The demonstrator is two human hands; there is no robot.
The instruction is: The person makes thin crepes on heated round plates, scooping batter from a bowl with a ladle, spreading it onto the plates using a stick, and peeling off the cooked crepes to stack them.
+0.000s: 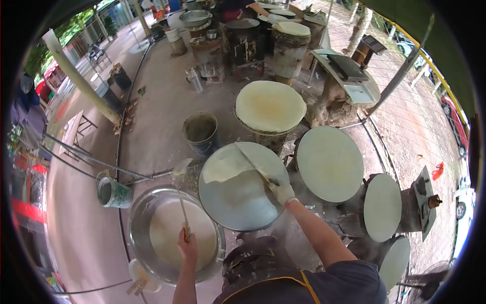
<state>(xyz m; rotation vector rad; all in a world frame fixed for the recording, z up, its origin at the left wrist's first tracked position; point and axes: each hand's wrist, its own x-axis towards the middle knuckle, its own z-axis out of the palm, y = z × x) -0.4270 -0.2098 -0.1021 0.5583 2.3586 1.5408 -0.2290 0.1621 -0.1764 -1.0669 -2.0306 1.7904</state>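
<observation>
At lower left, a shiny metal basin (140,228) of creamy batter (165,238) is set beside a round griddle (238,210), apparently for easy reach. Partly covered by a pale layer (221,169), the griddle is crossed by a thin blade (250,161), clasped in the gloved right hand (282,194); over the batter, a slim rod (184,210) is gripped by the left hand (187,245).

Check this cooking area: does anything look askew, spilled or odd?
Nothing looks clearly wrong. Only the batter looks uneven: it covers the far part of the griddle, leaving the near part bare, unlike the full round sheet to the right. The right hand holds a blade across it, perhaps mid-spread.
</observation>
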